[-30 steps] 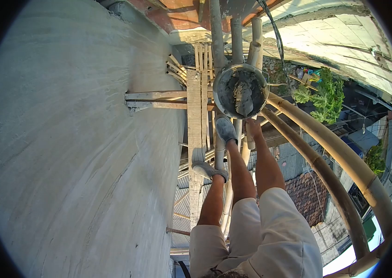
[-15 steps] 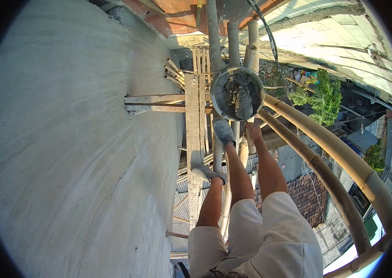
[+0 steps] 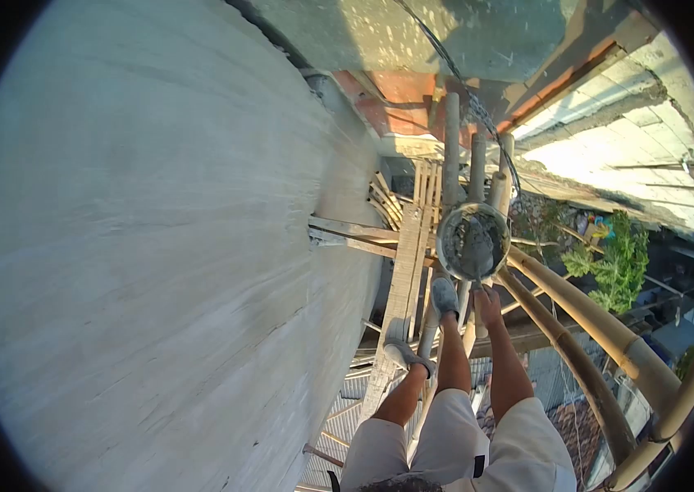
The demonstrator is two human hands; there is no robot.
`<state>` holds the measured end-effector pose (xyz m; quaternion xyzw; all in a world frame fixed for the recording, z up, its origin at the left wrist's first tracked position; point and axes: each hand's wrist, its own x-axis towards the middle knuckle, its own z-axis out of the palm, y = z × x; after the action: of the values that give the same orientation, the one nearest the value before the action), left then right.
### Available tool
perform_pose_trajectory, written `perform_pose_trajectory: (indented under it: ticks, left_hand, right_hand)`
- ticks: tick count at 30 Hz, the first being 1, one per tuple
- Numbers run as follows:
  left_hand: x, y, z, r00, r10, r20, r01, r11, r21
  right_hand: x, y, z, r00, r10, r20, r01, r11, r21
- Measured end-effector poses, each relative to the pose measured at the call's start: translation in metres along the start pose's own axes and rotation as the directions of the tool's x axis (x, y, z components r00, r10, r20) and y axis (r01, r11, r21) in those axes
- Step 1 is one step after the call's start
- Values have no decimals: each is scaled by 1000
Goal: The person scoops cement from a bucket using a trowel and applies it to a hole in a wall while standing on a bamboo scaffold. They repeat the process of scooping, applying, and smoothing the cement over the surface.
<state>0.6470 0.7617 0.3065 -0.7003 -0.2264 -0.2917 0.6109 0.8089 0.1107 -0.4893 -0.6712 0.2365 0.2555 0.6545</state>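
My right hand (image 3: 488, 304) is closed round the handle of a trowel (image 3: 477, 256), just below the rim of a round bucket (image 3: 443, 242). The trowel's blade lies over wet grey mortar (image 3: 468, 227) inside the bucket. My left hand is out of view. Beside the bucket and below it are my two feet in grey shoes (image 3: 445, 297), one on a bamboo pole and the other on a narrow plank (image 3: 403, 287).
A large grey plastered wall (image 3: 158, 246) fills the left side. Thick bamboo rails (image 3: 585, 309) curve along the right. A dark cable (image 3: 445, 53) hangs at the top. Far below are a green plant (image 3: 622, 262) and corrugated roofs (image 3: 540, 369).
The view has shifted, so the bucket, feet and plank appear lower and further right. My right hand remains at the bucket's near edge, with the trowel blade still over the mortar.
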Motion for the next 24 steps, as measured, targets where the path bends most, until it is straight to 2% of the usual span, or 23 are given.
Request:
perform_pose_trajectory:
  ticks: [1, 2, 3, 4, 5, 7, 11, 13, 16, 17, 19, 20, 21, 22, 24]
  left_hand:
    - [-14, -48, 44, 998, 24, -57, -24, 1000, -1]
    - [2, -25, 36, 992, 48, -113, -48, 999, 1]
    - [4, -4, 7, 965, 116, -237, -99, 992, 81]
    - [6, 6, -6, 975, 86, -207, -75, 995, 58]
    - [6, 9, -12, 987, 25, -159, -17, 999, 50]
    - [8, 10, -24, 997, -29, -71, 29, 1000, 4]
    - [2, -1, -36, 995, -81, 60, 94, 963, -254]
    - [-3, -22, -53, 983, -9, 185, 93, 886, -453]
    - [-14, -74, -73, 985, -112, 130, 159, 876, -455]
    - [-17, -94, -78, 985, -125, 123, 168, 870, -463]
    - [-32, -146, -85, 932, -342, 117, 361, 867, -345]
    - [-42, -170, -85, 919, -387, 80, 393, 873, -289]
    - [-52, -194, -83, 902, -429, 40, 426, 875, -230]
    - [-62, -213, -81, 902, -430, 38, 426, 873, -238]
    - [-80, -243, -77, 859, -512, -1, 508, 851, -133]
  right_hand:
    - [-17, -2, 2, 998, 37, 48, -41, 997, 66]
    - [-44, -23, 14, 998, 23, 65, -28, 997, 79]
    - [-75, -44, 24, 993, 100, 61, -107, 988, 109]
    - [-110, -81, 38, 982, 149, 117, -167, 971, 168]
    - [-136, -102, 50, 970, 64, 233, -129, 951, 279]
    - [-151, -68, 54, 930, 103, 354, -218, 929, 301]
    - [-218, -185, 133, 793, 123, 596, -411, 831, 375]
    - [-246, -248, 171, 704, 50, 708, -458, 794, 400]
    - [-287, -362, 225, 539, -149, 829, -476, 758, 445]
    - [-286, -391, 244, 388, -271, 881, -446, 782, 436]
    - [-350, -490, 270, 387, -437, 812, -284, 781, 556]
    - [-380, -541, 285, 214, -588, 780, -288, 725, 626]
    - [-425, -585, 285, 330, -666, 669, -51, 695, 717]
    - [-457, -620, 294, 329, -761, 559, 44, 604, 796]
    - [-538, -690, 294, 350, -896, 272, 398, 405, 823]
